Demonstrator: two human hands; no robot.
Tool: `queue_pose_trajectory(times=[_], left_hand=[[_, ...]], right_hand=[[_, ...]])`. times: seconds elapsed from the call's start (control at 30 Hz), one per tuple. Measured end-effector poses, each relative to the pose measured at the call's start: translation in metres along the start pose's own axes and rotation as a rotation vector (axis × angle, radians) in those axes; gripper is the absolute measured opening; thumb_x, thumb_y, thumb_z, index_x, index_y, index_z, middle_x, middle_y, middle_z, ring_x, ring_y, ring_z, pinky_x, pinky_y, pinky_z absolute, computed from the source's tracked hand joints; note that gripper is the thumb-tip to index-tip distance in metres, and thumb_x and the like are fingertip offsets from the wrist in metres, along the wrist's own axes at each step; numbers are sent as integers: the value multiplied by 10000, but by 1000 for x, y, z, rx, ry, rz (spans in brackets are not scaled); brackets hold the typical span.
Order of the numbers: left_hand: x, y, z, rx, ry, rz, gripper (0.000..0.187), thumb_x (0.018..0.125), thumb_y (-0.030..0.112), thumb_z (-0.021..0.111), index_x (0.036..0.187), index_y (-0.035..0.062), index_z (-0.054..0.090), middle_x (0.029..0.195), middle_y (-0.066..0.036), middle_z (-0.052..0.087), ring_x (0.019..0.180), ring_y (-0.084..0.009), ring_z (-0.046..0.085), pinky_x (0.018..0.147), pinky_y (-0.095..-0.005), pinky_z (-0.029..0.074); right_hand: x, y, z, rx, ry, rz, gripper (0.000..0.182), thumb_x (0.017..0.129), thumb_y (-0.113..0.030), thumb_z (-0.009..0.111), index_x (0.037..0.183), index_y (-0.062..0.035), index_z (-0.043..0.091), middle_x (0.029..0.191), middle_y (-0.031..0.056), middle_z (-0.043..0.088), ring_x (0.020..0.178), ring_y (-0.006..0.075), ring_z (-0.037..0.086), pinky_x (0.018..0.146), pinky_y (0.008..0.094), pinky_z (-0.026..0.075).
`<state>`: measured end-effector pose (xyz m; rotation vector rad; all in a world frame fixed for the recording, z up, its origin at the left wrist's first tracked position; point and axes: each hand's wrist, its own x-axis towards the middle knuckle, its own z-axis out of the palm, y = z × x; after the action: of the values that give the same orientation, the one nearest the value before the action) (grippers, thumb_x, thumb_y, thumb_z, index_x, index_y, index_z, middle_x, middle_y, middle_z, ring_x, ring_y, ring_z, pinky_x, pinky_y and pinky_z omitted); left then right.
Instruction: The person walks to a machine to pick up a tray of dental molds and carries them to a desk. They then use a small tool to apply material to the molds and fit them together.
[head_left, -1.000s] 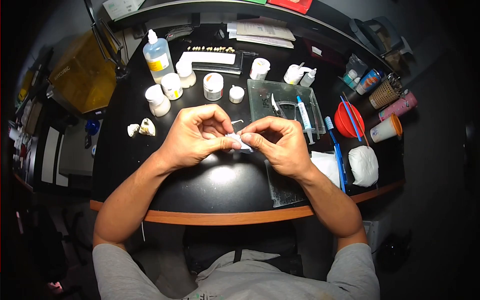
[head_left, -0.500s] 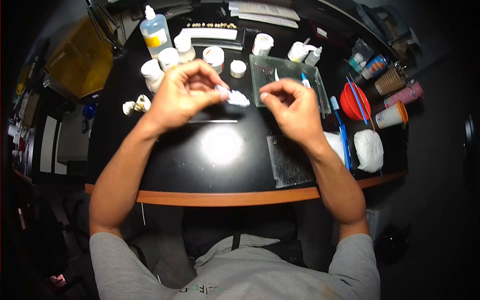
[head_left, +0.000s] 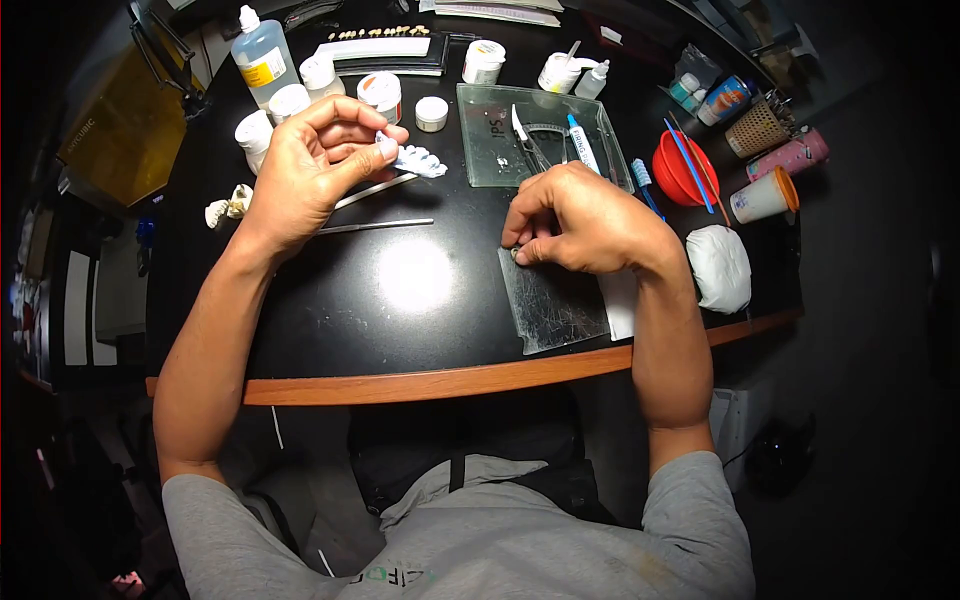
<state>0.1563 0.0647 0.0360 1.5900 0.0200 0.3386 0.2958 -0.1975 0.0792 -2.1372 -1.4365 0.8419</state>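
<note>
My left hand (head_left: 315,165) is closed, thumb and fingertips pinching a pale bluish-white dental model piece (head_left: 420,162) shaped like a row of teeth. Beneath it, thin metal instruments (head_left: 385,224) lie on the black table. My right hand (head_left: 585,222) is bent down with thumb and index finger together at the upper left corner of a dark scratched plate (head_left: 560,305). Whatever those fingertips grip is too small to make out. Left of my left hand sits a cream-coloured dental model (head_left: 228,207).
A glass slab (head_left: 480,165) carries tweezers and a FIRING-labelled tube (head_left: 582,143). White jars (head_left: 432,114) and a liquid bottle (head_left: 265,65) stand at the back left. On the right are a red bowl (head_left: 680,172), a cup (head_left: 762,200) and a white bag (head_left: 720,270).
My right hand has come down from beside the dental piece to the dark plate's corner. My left hand still holds the piece. The whole view has shifted slightly.
</note>
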Motion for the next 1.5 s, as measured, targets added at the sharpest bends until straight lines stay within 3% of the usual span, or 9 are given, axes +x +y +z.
queue_pose_trajectory(times=[0.2, 0.3, 0.33, 0.47, 0.6, 0.8, 1.03, 1.27, 1.5], left_hand=[[0, -2, 0, -49, -43, 41, 202, 952, 31, 752, 1113, 14, 632, 1138, -146, 737, 1021, -137, 718, 898, -282, 622], [-4, 1, 4, -74, -90, 11, 216, 952, -6, 728, 1126, 30, 605, 1182, -166, 726, 1020, -140, 714, 896, -281, 604], [-5, 2, 6, -87, -120, 25, 212, 946, -22, 724, 1114, 33, 606, 1190, -169, 717, 1023, -154, 712, 891, -299, 608], [-10, 4, 16, -157, -223, 50, 217, 910, -11, 779, 1077, 5, 641, 1112, -129, 724, 1046, -176, 712, 937, -313, 600], [-12, 0, 19, -162, -253, 31, 209, 910, 7, 791, 1067, -4, 653, 1081, -112, 725, 1005, -154, 716, 879, -295, 617], [-13, 3, 20, -180, -273, -81, 197, 920, 41, 790, 1053, 5, 650, 1047, -110, 721, 949, -154, 721, 767, -294, 637], [-14, 6, 20, -198, -277, -108, 197, 925, 47, 787, 1059, 4, 650, 1050, -112, 724, 936, -148, 721, 764, -288, 638], [-14, 1, 20, -217, -305, -8, 238, 880, -87, 769, 1068, -19, 640, 1117, -160, 715, 1049, -209, 723, 893, -327, 632], [-14, 0, 18, -251, -300, -67, 192, 902, -16, 786, 1063, -19, 680, 1102, -129, 718, 1015, -186, 724, 865, -316, 634]], right_hand=[[2, 10, 4, -28, 54, -91, 131, 810, -18, 814, 927, 21, 767, 870, 127, 735, 757, 230, 696, 711, 342, 556], [2, 1, 6, -42, 271, -248, 127, 823, -15, 808, 941, 10, 769, 850, 97, 726, 739, 183, 681, 680, 310, 535], [3, -4, 6, 157, 313, -183, 94, 825, 2, 756, 917, 6, 770, 830, 104, 760, 740, 166, 716, 690, 306, 557], [10, -11, 14, 323, 522, -270, 105, 848, -11, 775, 952, -1, 782, 813, 43, 741, 738, 61, 664, 645, 222, 509], [17, -11, 31, 559, 504, -387, 66, 877, 1, 790, 943, 1, 788, 861, 36, 750, 740, 53, 655, 639, 216, 514], [16, -9, 32, 618, 382, -348, 77, 883, 10, 785, 959, 8, 798, 869, 48, 758, 758, 74, 683, 672, 224, 537], [15, -9, 31, 571, 393, -387, 76, 882, 10, 783, 957, 3, 798, 890, 48, 750, 767, 71, 685, 659, 221, 526], [18, -9, 36, 673, 425, -388, 83, 882, 10, 788, 965, 2, 785, 886, 42, 746, 766, 53, 677, 658, 200, 518], [20, -13, 39, 667, 475, -446, 99, 887, 20, 770, 984, 1, 782, 899, 42, 751, 743, 45, 667, 649, 191, 514]])
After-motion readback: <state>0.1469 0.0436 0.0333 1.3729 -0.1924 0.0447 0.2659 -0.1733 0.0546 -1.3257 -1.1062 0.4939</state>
